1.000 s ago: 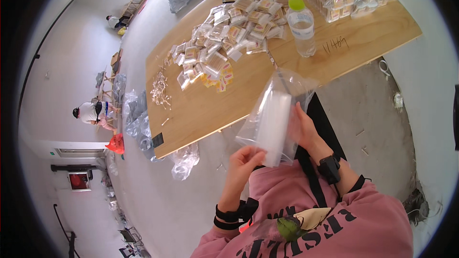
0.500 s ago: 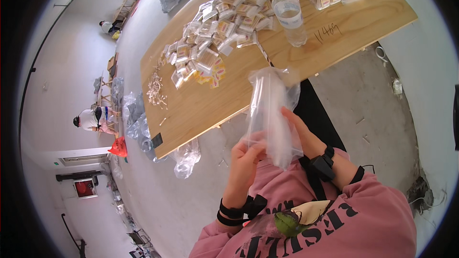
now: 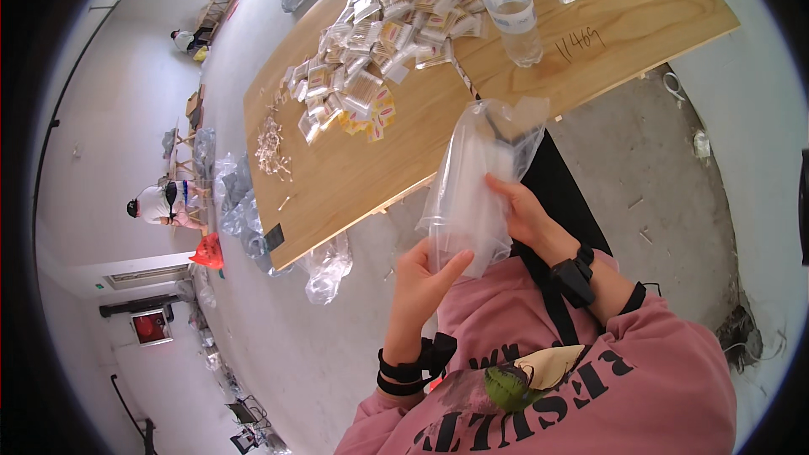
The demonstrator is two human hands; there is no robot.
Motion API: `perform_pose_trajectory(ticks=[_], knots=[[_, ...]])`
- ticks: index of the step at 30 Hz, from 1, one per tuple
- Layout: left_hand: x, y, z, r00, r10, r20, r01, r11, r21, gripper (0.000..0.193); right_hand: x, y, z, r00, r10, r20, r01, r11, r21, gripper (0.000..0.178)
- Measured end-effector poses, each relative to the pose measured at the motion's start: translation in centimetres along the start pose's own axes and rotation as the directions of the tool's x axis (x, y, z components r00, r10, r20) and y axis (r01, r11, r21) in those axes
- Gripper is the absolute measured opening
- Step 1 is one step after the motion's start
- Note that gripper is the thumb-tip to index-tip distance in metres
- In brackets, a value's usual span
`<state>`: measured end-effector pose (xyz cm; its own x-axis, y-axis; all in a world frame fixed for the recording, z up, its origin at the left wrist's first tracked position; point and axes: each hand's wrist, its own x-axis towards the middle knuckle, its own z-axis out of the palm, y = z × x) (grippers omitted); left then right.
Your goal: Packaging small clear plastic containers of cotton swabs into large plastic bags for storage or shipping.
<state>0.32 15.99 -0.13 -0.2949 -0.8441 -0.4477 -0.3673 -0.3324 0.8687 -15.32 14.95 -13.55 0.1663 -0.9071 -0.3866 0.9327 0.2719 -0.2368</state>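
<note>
The person's left hand (image 3: 421,282) is gripping the lower left edge of a clear plastic bag (image 3: 472,173), its thumb lying over the front and its other fingers mostly hiding behind the film. The right hand (image 3: 533,217) is holding the bag's right side in the same way, thumb in front, the far fingers not showing. The bag is hanging between them at the centre of the frame, its upper end overlapping the near edge of the wooden table (image 3: 371,181), and something whitish is showing through it, too blurred to make out. The step in hand is looking like two-handed handling of this bag, and the next move is probably calling for a light, steady pinch, since such thin film is likely to be slipping and creasing. Toward the top centre, a pile of small packets (image 3: 362,38) is spreading over the table, with yellow cards (image 3: 377,115) lying at its lower edge and a bottle (image 3: 514,25) with a green cap standing to its right. Loose cotton swabs (image 3: 270,147) are lying left of centre, well apart from both hands
</note>
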Motion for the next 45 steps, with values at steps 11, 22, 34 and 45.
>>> perform_pose_trajectory(ticks=[11,22,34,45], knots=[[0.3,-0.2,0.8,0.971,-0.049,0.233,0.217,0.583,-0.783,0.028,-1.3,0.2,-2.3,0.909,-0.005,0.417,-0.088,0.975,0.205,0.077],[-2.9,1.1,-3.2,0.998,0.007,-0.060,-0.006,1.000,0.010,0.015,-0.7,-2.4,-1.7,0.993,-0.073,-0.097,0.091,0.975,0.201,0.041],[-2.8,2.6,-11.4,0.672,0.230,-0.704,-0.591,0.739,-0.323,0.036,-1.9,-7.6,-5.4,0.905,-0.398,-0.147,0.423,0.875,0.236,0.027],[5.3,-4.5,-19.3,0.547,-0.035,-0.836,-0.622,0.651,-0.434,0.028,-7.8,-15.2,-7.6,0.696,-0.578,-0.425,0.683,0.716,0.145,0.041]])
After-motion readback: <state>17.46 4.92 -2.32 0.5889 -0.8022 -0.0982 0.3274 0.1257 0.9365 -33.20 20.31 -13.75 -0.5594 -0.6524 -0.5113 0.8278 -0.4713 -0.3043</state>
